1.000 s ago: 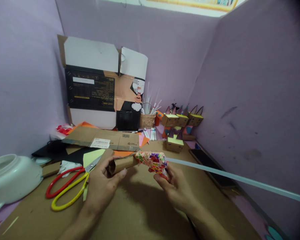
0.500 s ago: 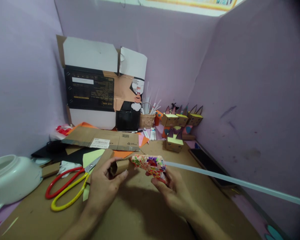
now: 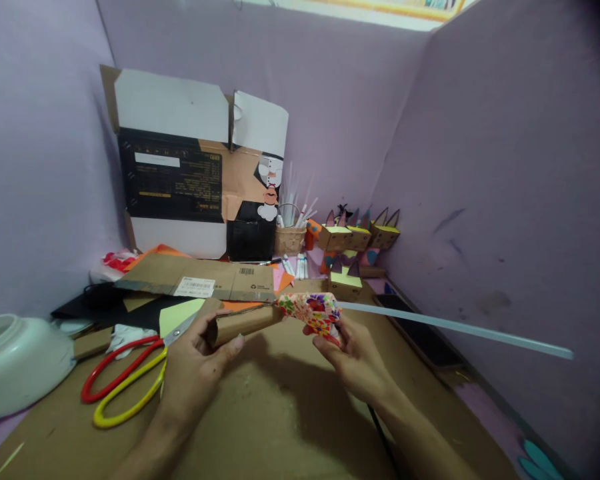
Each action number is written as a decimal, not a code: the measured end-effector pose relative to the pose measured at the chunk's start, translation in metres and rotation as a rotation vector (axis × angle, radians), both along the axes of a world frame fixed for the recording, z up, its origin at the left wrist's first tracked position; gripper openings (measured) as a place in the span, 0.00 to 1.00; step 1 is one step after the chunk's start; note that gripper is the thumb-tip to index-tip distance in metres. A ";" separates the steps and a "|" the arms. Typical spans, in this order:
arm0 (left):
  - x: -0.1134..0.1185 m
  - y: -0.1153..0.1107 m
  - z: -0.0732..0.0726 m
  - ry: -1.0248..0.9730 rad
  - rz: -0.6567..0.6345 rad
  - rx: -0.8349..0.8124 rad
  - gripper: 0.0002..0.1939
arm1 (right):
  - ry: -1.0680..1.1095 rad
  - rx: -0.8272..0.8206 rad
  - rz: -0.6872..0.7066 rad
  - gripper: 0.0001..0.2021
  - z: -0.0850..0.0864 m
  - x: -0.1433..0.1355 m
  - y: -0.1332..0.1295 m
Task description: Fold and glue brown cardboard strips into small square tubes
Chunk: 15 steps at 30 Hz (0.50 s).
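My left hand point(image 3: 197, 363) grips a bent strip of brown cardboard point(image 3: 250, 323) near its left end, thumb along its lower edge. Around a hot glue gun wrapped in flowery material point(image 3: 313, 313) are the fingers of my right hand point(image 3: 355, 357). The gun's front end touches or nearly touches the right end of the cardboard. A long translucent glue stick point(image 3: 460, 325) sticks out of the gun's back toward the right. Scissors with one red and one yellow handle point(image 3: 130, 380) lie just left of my left hand.
A white bowl-like vessel point(image 3: 23, 360) sits at the left. Flattened cardboard point(image 3: 160, 270) lies behind my hands, with an unfolded box point(image 3: 175, 173) against the wall. Further right are a basket of sticks point(image 3: 290, 240), small eared boxes point(image 3: 345, 283) and a dark flat object point(image 3: 420, 333).
The glue gun and my right hand have moved slightly up and right. More of the cardboard strip now shows between my hands. The view has shifted a little.
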<state>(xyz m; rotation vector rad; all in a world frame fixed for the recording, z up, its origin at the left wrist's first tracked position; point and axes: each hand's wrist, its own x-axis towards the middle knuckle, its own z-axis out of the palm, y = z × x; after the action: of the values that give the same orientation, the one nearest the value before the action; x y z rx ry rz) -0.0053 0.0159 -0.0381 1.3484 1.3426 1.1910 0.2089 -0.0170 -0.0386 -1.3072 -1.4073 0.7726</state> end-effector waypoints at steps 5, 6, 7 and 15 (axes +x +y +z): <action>0.001 -0.001 0.003 0.021 0.031 0.013 0.28 | 0.011 -0.024 0.005 0.07 -0.003 -0.001 -0.001; 0.001 -0.001 0.003 0.026 0.043 0.021 0.28 | 0.010 -0.031 0.007 0.07 -0.003 -0.001 -0.001; 0.002 -0.001 0.002 0.031 0.055 0.039 0.27 | 0.009 -0.037 0.011 0.07 -0.003 -0.001 -0.001; 0.003 -0.004 -0.010 0.159 0.074 0.235 0.20 | -0.001 -0.039 0.016 0.07 -0.002 -0.002 -0.004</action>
<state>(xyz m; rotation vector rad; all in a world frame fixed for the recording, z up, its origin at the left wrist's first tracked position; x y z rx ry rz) -0.0025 0.0122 -0.0482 1.5997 1.4071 1.3476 0.2066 -0.0208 -0.0409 -1.3280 -1.4109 0.8139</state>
